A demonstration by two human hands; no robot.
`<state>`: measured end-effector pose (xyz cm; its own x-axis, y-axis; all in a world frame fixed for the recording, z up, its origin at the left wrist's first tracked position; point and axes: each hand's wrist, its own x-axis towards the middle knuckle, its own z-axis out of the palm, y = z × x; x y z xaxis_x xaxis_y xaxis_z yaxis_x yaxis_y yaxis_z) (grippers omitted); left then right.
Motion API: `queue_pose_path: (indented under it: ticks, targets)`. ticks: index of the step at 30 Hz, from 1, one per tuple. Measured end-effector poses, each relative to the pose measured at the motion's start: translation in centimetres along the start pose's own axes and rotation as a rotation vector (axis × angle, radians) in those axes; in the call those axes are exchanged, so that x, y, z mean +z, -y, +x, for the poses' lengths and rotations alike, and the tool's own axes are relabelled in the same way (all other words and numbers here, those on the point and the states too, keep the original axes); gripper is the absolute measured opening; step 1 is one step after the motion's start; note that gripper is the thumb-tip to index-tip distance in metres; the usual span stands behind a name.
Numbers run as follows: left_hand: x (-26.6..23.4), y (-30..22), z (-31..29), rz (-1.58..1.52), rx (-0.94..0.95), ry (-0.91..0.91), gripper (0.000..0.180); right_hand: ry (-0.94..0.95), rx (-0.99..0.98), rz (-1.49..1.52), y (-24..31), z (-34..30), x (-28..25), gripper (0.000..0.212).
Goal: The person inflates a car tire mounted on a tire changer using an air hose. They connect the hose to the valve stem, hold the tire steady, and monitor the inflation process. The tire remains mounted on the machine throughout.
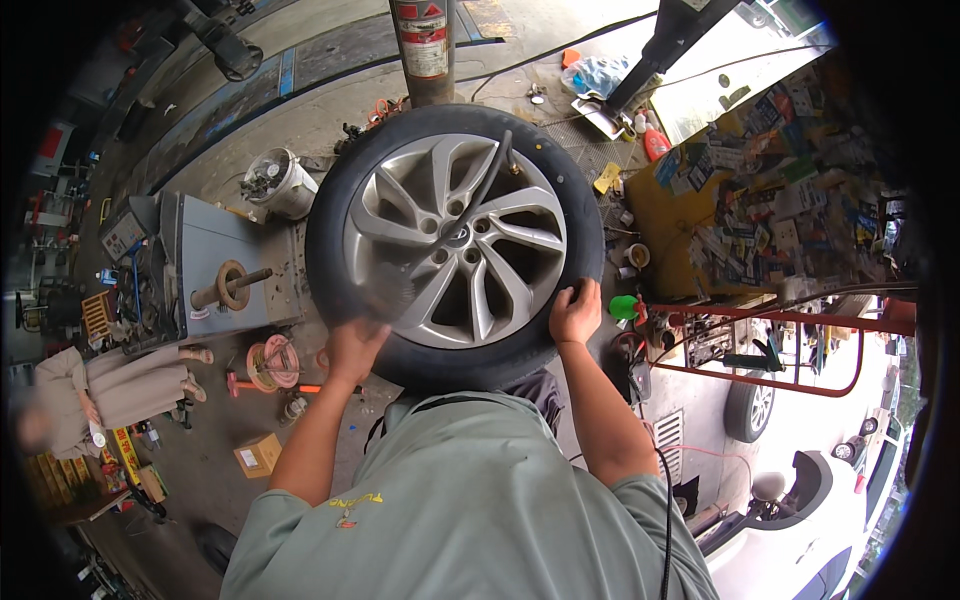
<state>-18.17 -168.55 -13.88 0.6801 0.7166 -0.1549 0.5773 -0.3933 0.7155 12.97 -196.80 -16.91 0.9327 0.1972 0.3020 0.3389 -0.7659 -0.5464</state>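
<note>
A car wheel, a black tyre (335,190) on a silver multi-spoke alloy rim (515,238), lies face up right in front of me. My right hand (576,313) rests on the tyre's near right edge, fingers curled against the rubber. At the near left edge my left hand (357,350) is closed on a dark tyre inflator (385,292), smeared by motion. From it a black hose (484,190) arches across the rim to a brass-coloured end (514,167) near the far right of the rim. What supports the wheel underneath is hidden.
A post (425,60) stands just beyond the wheel. Left are a white bucket (279,183) and a grey machine with a threaded shaft (240,285). A cluttered yellow surface (665,235) and red frame (790,312) stand right. A person (120,395) is at far left.
</note>
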Motion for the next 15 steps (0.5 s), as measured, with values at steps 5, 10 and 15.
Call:
queue_pose_path:
  ticks: [5,10,15]
  targets:
    - [0.36,0.54,-0.01,-0.006,0.006,-0.018,0.037,0.016,0.013,-0.010,0.15,0.01,-0.06,0.013]
    - [0.38,0.60,0.01,-0.002,-0.015,-0.008,0.036,0.001,-0.004,-0.004,0.09,-0.01,-0.02,0.013]
    - [0.10,0.19,0.06,-0.004,-0.033,0.021,0.038,-0.007,-0.004,-0.012,0.09,-0.03,-0.03,0.014]
